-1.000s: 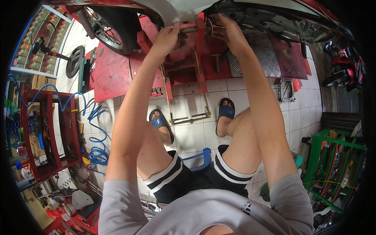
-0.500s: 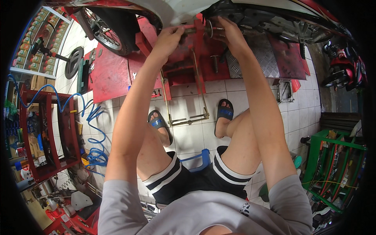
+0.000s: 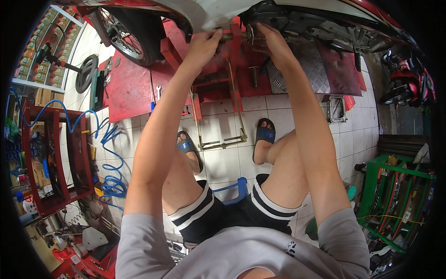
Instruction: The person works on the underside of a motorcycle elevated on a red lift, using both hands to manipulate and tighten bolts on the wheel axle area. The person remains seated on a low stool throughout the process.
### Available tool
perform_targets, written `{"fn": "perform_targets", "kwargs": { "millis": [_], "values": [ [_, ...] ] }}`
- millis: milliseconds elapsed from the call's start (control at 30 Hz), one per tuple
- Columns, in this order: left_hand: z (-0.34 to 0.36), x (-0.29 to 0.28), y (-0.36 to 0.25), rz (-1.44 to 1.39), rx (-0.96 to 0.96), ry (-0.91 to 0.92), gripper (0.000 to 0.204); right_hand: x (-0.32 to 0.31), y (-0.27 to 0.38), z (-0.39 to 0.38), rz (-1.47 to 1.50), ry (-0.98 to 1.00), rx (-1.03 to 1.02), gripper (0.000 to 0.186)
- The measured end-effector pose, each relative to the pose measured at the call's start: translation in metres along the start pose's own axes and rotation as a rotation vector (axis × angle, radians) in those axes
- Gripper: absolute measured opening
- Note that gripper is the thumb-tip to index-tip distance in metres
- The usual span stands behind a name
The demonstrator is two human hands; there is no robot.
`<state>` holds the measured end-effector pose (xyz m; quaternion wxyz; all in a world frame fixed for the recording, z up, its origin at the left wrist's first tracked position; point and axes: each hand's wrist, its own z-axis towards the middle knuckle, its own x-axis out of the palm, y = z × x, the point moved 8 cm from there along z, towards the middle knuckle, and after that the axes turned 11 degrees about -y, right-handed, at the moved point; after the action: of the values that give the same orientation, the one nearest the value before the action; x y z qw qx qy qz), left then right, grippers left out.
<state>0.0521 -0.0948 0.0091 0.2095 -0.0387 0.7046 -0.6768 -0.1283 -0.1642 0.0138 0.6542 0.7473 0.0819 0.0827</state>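
Observation:
A threaded rod (image 3: 226,36) runs sideways through a red metal upright (image 3: 236,46), with a round metal disc (image 3: 251,33) on it just right of the upright. My left hand (image 3: 203,47) is closed at the rod's left end, thumb on top. On the other side my right hand (image 3: 272,44) curls round the rod's right end beside the disc; its fingertips are partly hidden. Above both hands hangs the pale underside of a motorcycle body (image 3: 216,14). A loose bolt with a wide head (image 3: 254,76) stands on the red platform (image 3: 132,88) below my right hand.
A spoked wheel (image 3: 127,44) is at the far left, and a dark engine (image 3: 320,30) at the far right. A metal frame (image 3: 223,145) reaches toward my feet. Blue coiled hose (image 3: 111,181) and a red rack (image 3: 55,162) stand left; a green rack (image 3: 395,195) stands right.
My left hand has moved slightly to the right along the rod. My right hand has shifted only a little, staying by the disc.

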Motion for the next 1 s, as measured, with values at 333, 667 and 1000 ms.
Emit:
{"fn": "perform_targets", "kwargs": {
  "millis": [333,667,1000],
  "values": [
    [-0.012,-0.002,-0.017,-0.14,-0.038,-0.028,0.037,-0.007,0.001,0.006,-0.029,-0.035,-0.061,0.046],
    [-0.007,-0.011,-0.018,0.002,0.176,-0.114,0.041,0.01,0.01,-0.008,-0.026,0.007,-0.021,0.041],
    [-0.011,-0.01,-0.024,0.016,0.199,-0.132,0.04,0.009,0.007,-0.005,-0.013,0.007,0.001,0.04]
  ]
}}
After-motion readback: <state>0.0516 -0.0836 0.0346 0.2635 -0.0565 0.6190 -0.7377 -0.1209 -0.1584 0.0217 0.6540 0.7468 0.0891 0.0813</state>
